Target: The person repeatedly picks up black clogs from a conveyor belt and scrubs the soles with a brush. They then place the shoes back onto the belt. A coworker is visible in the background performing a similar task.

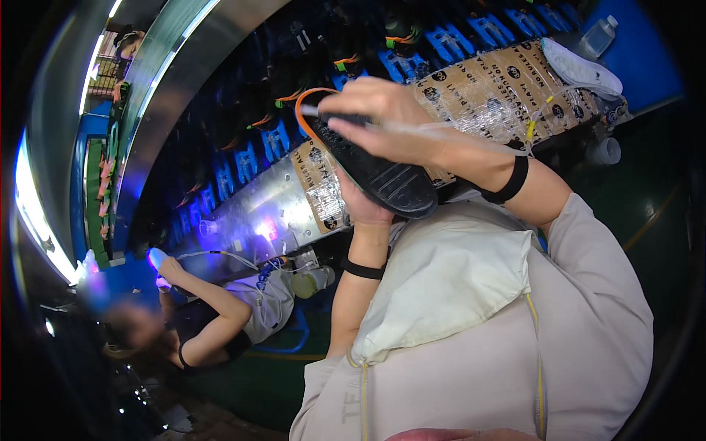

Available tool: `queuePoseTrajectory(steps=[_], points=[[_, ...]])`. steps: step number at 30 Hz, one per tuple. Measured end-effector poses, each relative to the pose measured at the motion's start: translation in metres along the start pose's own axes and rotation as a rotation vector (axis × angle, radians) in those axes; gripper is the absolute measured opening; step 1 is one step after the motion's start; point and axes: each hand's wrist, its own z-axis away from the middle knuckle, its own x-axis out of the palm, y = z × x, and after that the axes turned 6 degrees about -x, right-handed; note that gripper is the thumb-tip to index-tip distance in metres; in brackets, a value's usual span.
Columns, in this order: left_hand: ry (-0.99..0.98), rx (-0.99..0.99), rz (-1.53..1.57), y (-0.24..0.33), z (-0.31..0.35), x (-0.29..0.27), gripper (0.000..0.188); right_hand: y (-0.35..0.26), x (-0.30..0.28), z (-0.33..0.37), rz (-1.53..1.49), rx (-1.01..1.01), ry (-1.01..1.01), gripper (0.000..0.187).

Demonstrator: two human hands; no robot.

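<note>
My left hand (360, 198) grips a black shoe sole (393, 187) from below, its tread side turned up and an orange edge (303, 117) curving round its far end. The left fingers are mostly hidden behind the sole. Over the sole's far half, my right hand (379, 117) is closed on a thin, pale tool (310, 110), smeared by motion, so its exact kind cannot be made out. A thin clear tube (471, 136) runs from the right hand over the forearm toward yellow fittings (530, 130).
A ledge covered with taped brown cardboard (478, 88) lies beyond my hands; a white shoe sole (581, 67) and clear bottle (599, 37) are at its right. Blue racks (448, 42) with dark, orange-trimmed shoes line the far side. At left sits a co-worker (213, 323) holding a violet-lit piece (156, 259).
</note>
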Motion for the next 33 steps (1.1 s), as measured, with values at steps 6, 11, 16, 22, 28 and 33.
queuePoseTrajectory(steps=[6, 11, 16, 22, 28, 33], points=[[-0.097, 0.051, 0.074, 0.015, -0.007, 0.001, 0.068, 0.008, -0.012, -0.001, -0.455, 0.041, -0.162, 0.028], [0.012, 0.079, -0.034, 0.012, -0.003, 0.019, 0.078, 0.001, -0.012, 0.000, -0.022, -0.281, -0.303, 0.025], [-0.250, 0.064, 0.054, 0.025, -0.009, 0.010, 0.063, -0.011, -0.027, -0.005, -0.316, 0.103, -0.178, 0.024], [-0.204, 0.170, -0.142, 0.036, -0.012, -0.016, 0.081, -0.018, -0.025, 0.000, -0.274, -0.191, -0.442, 0.023], [-0.207, 0.210, -0.037, 0.054, -0.016, 0.013, 0.078, -0.033, -0.031, -0.003, -0.102, -0.330, -0.574, 0.021], [-0.445, 0.060, 0.163, 0.074, -0.022, 0.025, 0.075, -0.025, -0.037, 0.000, -0.129, -0.248, -0.320, 0.028]])
